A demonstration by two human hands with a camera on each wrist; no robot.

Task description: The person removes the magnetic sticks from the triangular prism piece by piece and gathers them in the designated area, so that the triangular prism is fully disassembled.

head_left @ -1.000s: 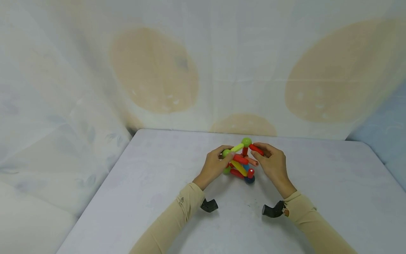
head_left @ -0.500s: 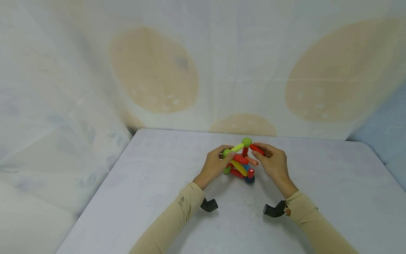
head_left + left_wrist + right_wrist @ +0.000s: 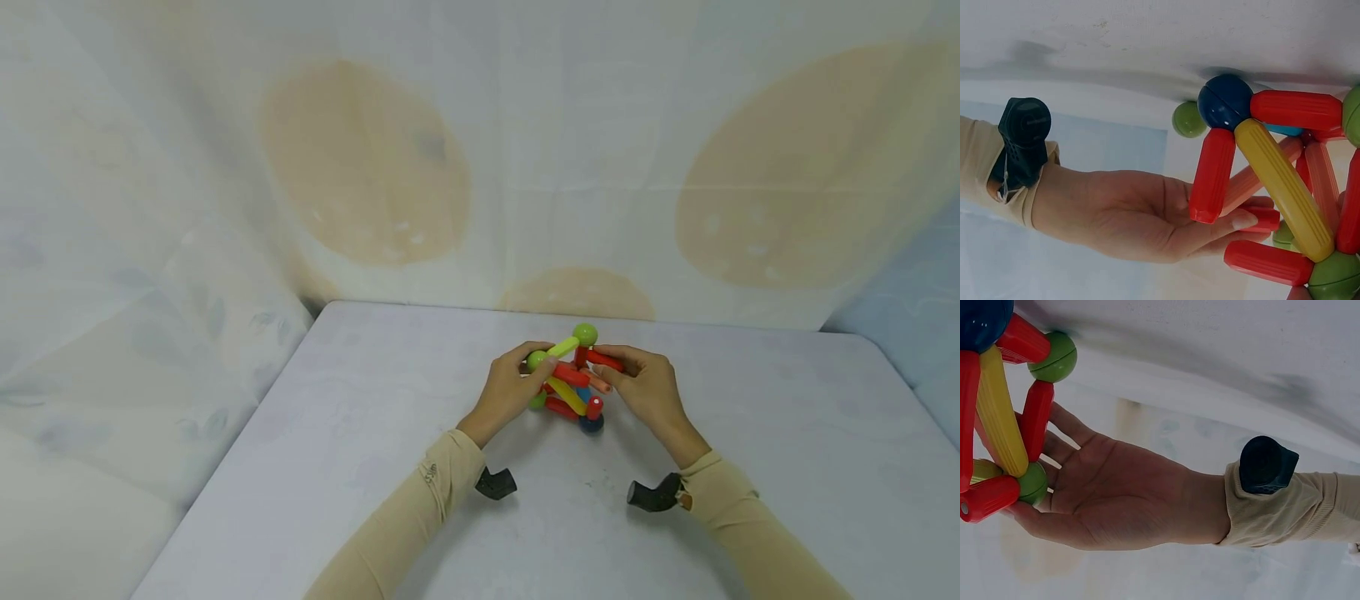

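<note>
Head view first: a magnetic rod-and-ball toy structure (image 3: 572, 381) was seen standing on the white table (image 3: 360, 433), near its middle, cupped between both hands. The left hand (image 3: 506, 392) was pressed to the structure's left side, its thumb and fingers curled round the green ball (image 3: 536, 361) at the end of a yellow-green rod (image 3: 561, 347). The right hand (image 3: 645, 388) was held against the other side, a red rod (image 3: 604, 360) pinched between thumb and fingertips just below the top green ball (image 3: 585, 334).

The build was judged light and stiff in each plastic piece, yet fragile as a whole, being joined, it seemed, only by magnets at the balls; smooth, glossy rods would be slippery. Hold was best taken at the balls or low joints, with both sides supported.

From the left wrist camera, the opposite hand was shown from below, its fingers slightly bent beneath a yellow rod (image 3: 1284, 187) and a dark blue ball (image 3: 1225, 101), detail lost from overhead. From the right wrist camera, the left palm was shown open-faced, fingers loosely spread behind a lower green ball (image 3: 1054, 357), though the thumb's contact could not be told there. Black wrist-mounted devices (image 3: 495, 483) were caught in every view.
</note>
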